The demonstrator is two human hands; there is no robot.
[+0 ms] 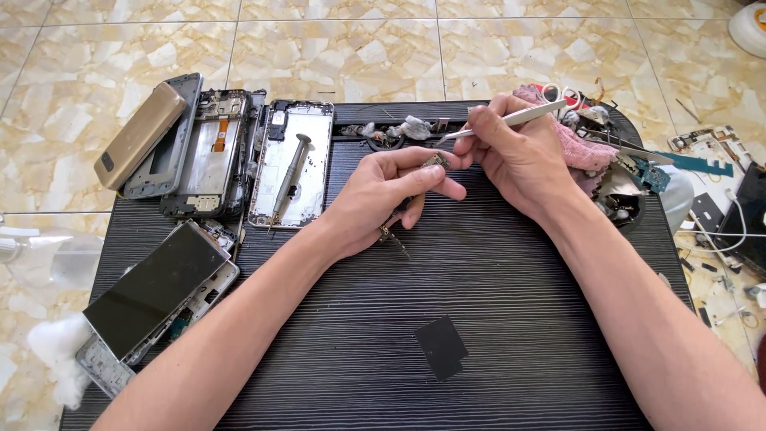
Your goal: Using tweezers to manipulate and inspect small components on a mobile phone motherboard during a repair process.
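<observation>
Now the left hand (pixel 391 191) is curled around a small phone part (pixel 435 161), pinching it between thumb and fingertips; the part is too small to identify more closely. Just right of that pinch, the right hand (pixel 519 156) grips a pair of silver tweezers (pixel 511 120), and the tweezer tips come down to the part from above and to the right, touching or nearly touching it. Both hands hover over a black ribbed work mat (pixel 495 303). Left of the left hand's grip lies an open phone frame (pixel 311 136) with a small screwdriver (pixel 287 179) resting on it. Behind the right hand's grip sits a pink cloth (pixel 586 152). Well below both grips, a small black square piece (pixel 441 345) lies flat on the mat.
</observation>
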